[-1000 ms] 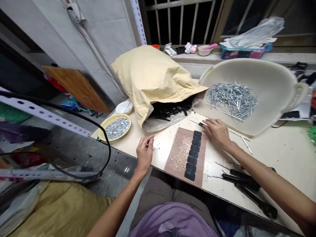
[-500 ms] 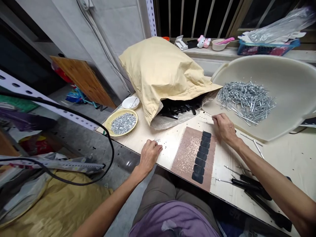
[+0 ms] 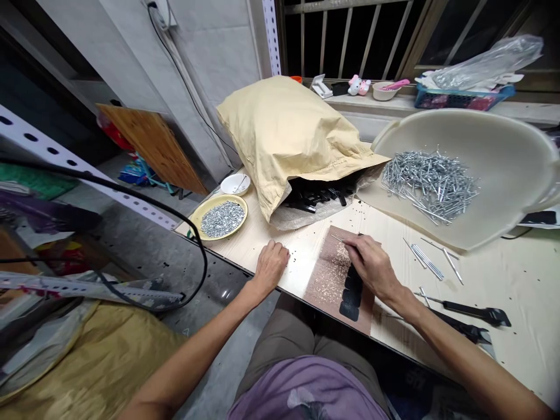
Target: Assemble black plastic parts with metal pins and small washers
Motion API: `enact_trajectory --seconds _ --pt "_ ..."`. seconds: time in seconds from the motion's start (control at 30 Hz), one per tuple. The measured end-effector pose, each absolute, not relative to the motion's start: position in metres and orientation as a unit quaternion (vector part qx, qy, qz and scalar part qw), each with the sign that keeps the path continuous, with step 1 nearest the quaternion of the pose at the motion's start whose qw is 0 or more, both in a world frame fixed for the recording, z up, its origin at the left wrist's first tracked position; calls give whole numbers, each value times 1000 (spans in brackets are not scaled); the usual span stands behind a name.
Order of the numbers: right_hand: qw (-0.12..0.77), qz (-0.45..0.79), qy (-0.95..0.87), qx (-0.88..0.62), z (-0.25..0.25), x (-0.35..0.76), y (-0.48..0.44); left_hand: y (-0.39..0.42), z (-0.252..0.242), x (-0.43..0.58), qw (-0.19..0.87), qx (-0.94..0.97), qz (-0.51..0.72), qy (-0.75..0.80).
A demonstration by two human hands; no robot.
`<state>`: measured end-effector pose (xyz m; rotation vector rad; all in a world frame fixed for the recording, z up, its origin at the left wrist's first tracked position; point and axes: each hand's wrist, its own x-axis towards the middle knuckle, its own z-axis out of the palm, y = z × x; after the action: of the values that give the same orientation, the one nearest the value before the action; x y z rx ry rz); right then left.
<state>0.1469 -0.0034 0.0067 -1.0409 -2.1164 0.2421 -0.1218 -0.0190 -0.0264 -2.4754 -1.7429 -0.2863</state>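
Note:
My right hand (image 3: 371, 265) is above a reddish-brown board (image 3: 321, 277), its fingers pinching a thin metal rod (image 3: 338, 238) that points left. Below that hand, a row of black rounded-square pieces (image 3: 350, 309) lies along the board, partly covered by the hand. Pale specks are scattered over the board's left side. My left hand (image 3: 271, 265) rests on the table left of the board with curled fingers; whatever they may hold is hidden. A yellow dish (image 3: 198, 217) of small silvery metal pieces (image 3: 223, 218) stands beyond it to the left.
A large pale scoop-shaped tub (image 3: 503, 169) holds many metal rods (image 3: 433, 184). A tan sack (image 3: 297, 128) lies with its mouth towards me, black parts (image 3: 319, 195) inside. Black-handled tools (image 3: 476, 314) and several loose rods (image 3: 426, 261) lie at right. A black cable (image 3: 144, 201) loops at left.
My right hand has moved left and towards me, from beside the tub to over the board. My left hand has shifted slightly, and the small bits beside its fingers no longer show. The tools lie differently.

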Motion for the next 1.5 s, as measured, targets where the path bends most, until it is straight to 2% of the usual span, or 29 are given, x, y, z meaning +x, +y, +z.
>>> enact_trajectory --seconds 0.13,0.2,0.33,0.43,0.67,1.1,1.23,1.4,1.5 --pt "376 157 -816 -409 9 128 -19 -16 -22 -120 -21 -791 -167 -589" --pt "366 188 -811 -416 11 118 -25 -18 -17 -116 -122 -750 -263 -594" --pt "333 219 -813 -424 10 99 -32 -24 -7 -95 -412 -550 -445 -575" --pt "317 212 -812 -442 7 93 -34 -29 -1 -76 -508 -431 -527 -527" --pt "324 183 -807 -459 9 94 -36 -32 5 -61 -553 -376 -573 -474" --pt "335 190 -786 -483 7 99 -45 -31 -4 -62 -595 -379 -539 -459" --pt "349 202 -770 -495 5 103 -47 -31 -2 -60 -577 -410 -518 -481" --pt "306 169 -773 -529 4 110 -50 -31 4 -57 -517 -471 -485 -525" --pt "285 155 -773 -545 7 113 -52 -30 5 -55 -520 -481 -472 -524"
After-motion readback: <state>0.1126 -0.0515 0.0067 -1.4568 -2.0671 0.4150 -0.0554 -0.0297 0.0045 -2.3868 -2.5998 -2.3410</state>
